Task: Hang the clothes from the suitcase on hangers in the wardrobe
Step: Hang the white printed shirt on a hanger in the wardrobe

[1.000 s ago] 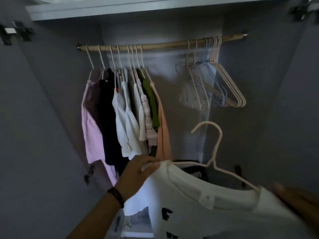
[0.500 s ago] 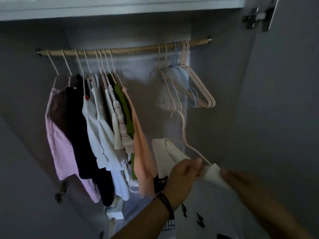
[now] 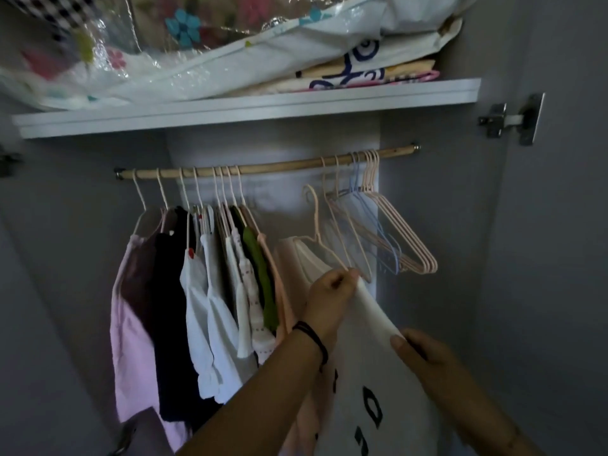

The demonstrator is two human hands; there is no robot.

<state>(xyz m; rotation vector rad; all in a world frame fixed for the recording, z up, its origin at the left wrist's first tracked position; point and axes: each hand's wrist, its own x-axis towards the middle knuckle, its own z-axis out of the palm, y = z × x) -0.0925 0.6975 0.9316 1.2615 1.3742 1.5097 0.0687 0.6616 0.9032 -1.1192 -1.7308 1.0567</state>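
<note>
Both the left hand (image 3: 332,301) and the right hand (image 3: 424,353) hold a white T-shirt with black letters (image 3: 368,363) on a pale pink wire hanger (image 3: 316,222). The left hand pinches the shoulder and hanger arm, and the right hand grips the fabric edge at 5 o'clock. The hook hangs free just under the wooden wardrobe rod (image 3: 279,166), with a row of hung garments (image 3: 204,291) at 9 o'clock and a bunch of empty wire hangers (image 3: 404,245) at 2 o'clock.

- You are looking into a dim wardrobe (image 3: 454,258); its grey side walls sink into shadow.
- The shelf (image 3: 250,108) edge, a strip of the far back panel and the white T-shirt (image 3: 371,340) show brightest.
- The plastic bag (image 3: 98,60) at the far left is smeared by blur, with small glints.
- Straight lines bow toward the picture's edges.
</note>
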